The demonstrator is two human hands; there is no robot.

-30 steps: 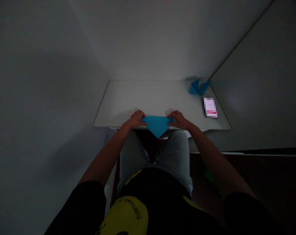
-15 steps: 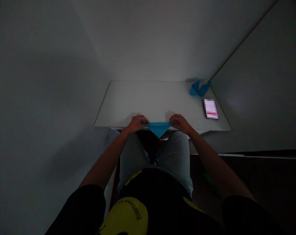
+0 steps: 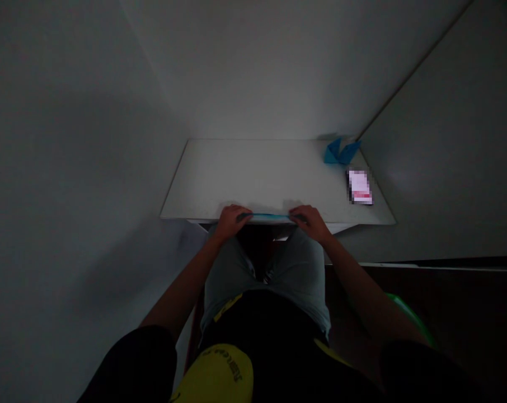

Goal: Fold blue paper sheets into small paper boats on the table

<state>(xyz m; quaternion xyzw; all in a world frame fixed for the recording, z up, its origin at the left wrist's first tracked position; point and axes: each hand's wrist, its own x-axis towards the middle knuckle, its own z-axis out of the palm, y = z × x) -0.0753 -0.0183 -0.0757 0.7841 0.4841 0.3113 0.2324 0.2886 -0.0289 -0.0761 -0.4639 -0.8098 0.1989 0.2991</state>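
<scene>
A sheet of blue folded paper (image 3: 271, 215) is stretched between my hands at the table's front edge. It shows as a thin strip, nearly edge-on, so its broad face is hidden. My left hand (image 3: 233, 219) pinches its left end between thumb and fingers. The right end is pinched the same way in my right hand (image 3: 309, 221). Both hands are just over the near edge of the white table (image 3: 236, 173), above my lap.
At the table's back right corner stands a folded blue paper shape (image 3: 341, 152) with two upright points. A phone (image 3: 360, 187), its lit screen blurred out, lies in front of it. Walls border the table behind and on both sides. Something green (image 3: 411, 316) shows at the lower right.
The paper has tilted from a downward-pointing triangle to a thin strip seen edge-on. Both hands have dropped slightly nearer to me, still pinching its ends. More of the green thing shows.
</scene>
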